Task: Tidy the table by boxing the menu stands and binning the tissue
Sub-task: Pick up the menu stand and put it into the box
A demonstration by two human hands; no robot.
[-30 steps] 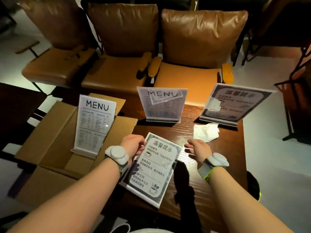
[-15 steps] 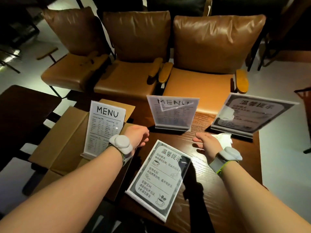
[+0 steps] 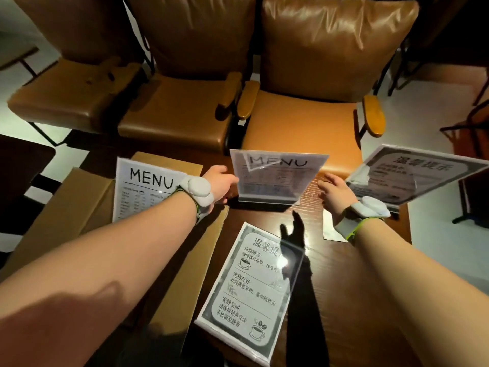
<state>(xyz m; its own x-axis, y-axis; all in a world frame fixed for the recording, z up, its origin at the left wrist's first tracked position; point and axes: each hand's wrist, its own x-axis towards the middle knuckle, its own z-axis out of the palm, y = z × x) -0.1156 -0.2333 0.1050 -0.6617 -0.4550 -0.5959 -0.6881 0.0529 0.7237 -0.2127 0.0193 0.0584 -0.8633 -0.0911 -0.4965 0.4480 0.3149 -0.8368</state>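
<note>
An upright clear MENU stand [image 3: 275,178] rests on the wooden table [image 3: 344,274]. My left hand [image 3: 222,184] is at its left edge, fingertips hidden behind the sheet. My right hand [image 3: 336,192] hovers open just off its right edge. Another MENU stand [image 3: 143,189] stands inside the open cardboard box [image 3: 79,207] on the left, partly behind my left wrist. A notice stand [image 3: 254,287] with Chinese text lies flat near me. A second notice stand [image 3: 412,178] stands at the far right. The white tissue [image 3: 329,230] peeks out under my right wrist.
Three brown leather armchairs [image 3: 304,123] line the table's far side. A dark table [image 3: 21,165] sits at the left beyond the box. Pale floor [image 3: 436,234] runs along the right edge of the table.
Both hands have moved forward from the flat notice stand to either side of the middle MENU stand. The view has shifted forward and closer to the table.
</note>
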